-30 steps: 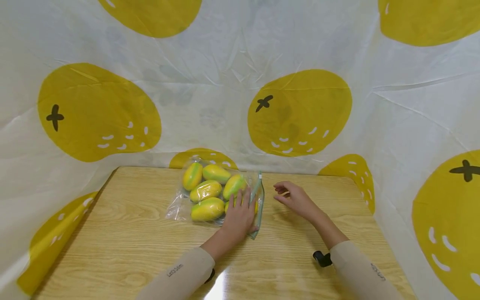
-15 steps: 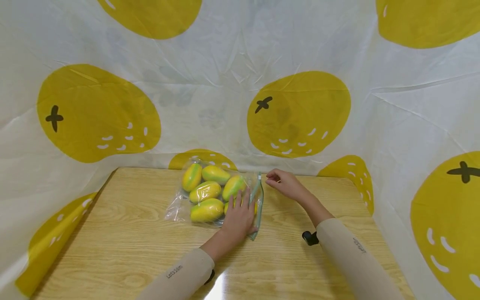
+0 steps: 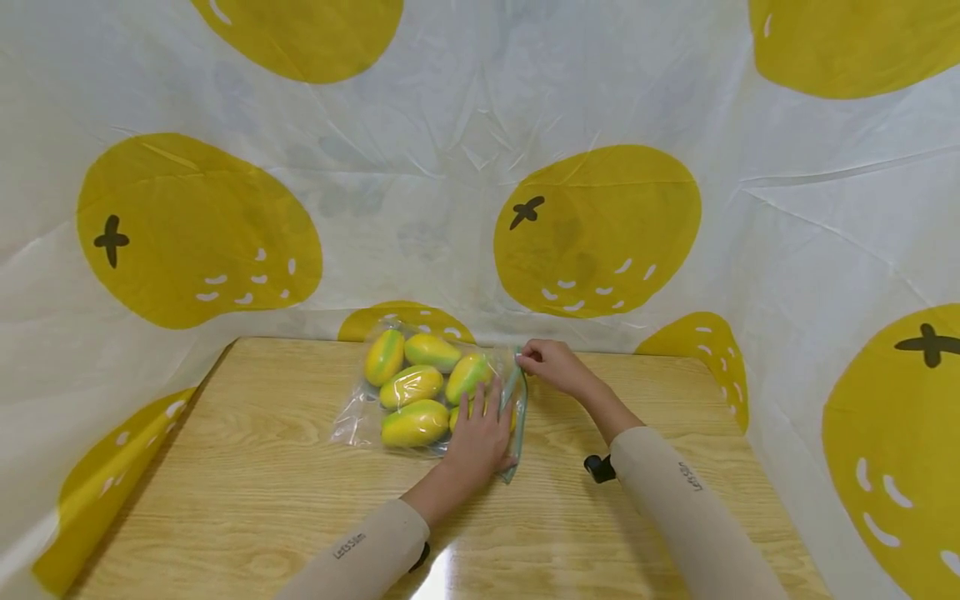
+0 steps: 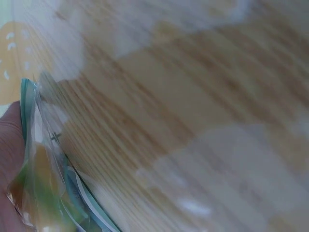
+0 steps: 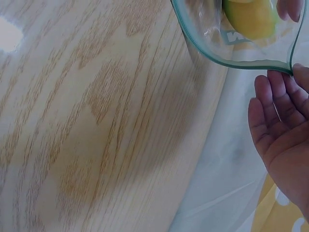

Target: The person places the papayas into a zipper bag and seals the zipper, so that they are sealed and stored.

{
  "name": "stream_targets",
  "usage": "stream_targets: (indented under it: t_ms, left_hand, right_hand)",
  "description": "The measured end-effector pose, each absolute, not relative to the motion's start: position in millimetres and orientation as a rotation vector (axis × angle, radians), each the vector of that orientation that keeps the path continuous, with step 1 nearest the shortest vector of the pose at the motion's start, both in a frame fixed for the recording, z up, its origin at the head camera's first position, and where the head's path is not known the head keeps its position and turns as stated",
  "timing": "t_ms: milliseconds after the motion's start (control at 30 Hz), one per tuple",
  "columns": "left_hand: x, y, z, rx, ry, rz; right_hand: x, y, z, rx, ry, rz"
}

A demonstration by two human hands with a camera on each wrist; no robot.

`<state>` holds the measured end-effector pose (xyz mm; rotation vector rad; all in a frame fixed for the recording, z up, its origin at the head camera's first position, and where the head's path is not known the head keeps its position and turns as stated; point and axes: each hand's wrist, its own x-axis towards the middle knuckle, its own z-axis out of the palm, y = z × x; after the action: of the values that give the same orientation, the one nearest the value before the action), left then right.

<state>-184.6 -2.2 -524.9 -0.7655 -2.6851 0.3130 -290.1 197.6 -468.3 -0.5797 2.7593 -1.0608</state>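
Note:
A clear zip bag (image 3: 354, 417) lies on the wooden table, holding several yellow-green, mango-like fruits (image 3: 415, 422). Its green-edged mouth (image 3: 519, 421) faces right and gapes in the right wrist view. My left hand (image 3: 477, 437) rests on the bag near this mouth, fingers spread over a fruit that it partly hides. At the mouth's far corner, my right hand (image 3: 551, 364) pinches the end of the zip seal, where the white slider sits, between thumb and fingers. The right wrist view shows the thumb and fingertips at the green seal's corner (image 5: 285, 68).
The wooden table (image 3: 262, 500) extends to both sides and in front of the bag. A white cloth (image 3: 420, 225) printed with big yellow fruits hangs behind the table and along its sides. A black wrist device (image 3: 598, 468) is on the right forearm.
My right hand has moved left from beside the bag to its far corner, and its fingers have closed on the seal end. The left hand and the bag stay in place.

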Motion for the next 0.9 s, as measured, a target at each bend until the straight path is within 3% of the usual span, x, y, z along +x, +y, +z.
stream_targets:
  t_ms: [500,700,900]
  left_hand:
    - [-188.2,-19.2,-515.5,-0.962,-2.558,0.062]
    - [-205.7,-34.8,-504.2,-1.108,-2.46,-0.184]
    - [-229.9,-52.6,-489.7,-1.094,-2.414,-0.303]
  right_hand:
    - [-293.8,197.4,-463.1,-0.572,2.774,-1.11]
    - [-297.1,198.0,-459.5,-0.564,2.786,-1.111]
    - [-300.0,196.7,-455.0,-0.585,2.797,-1.087]
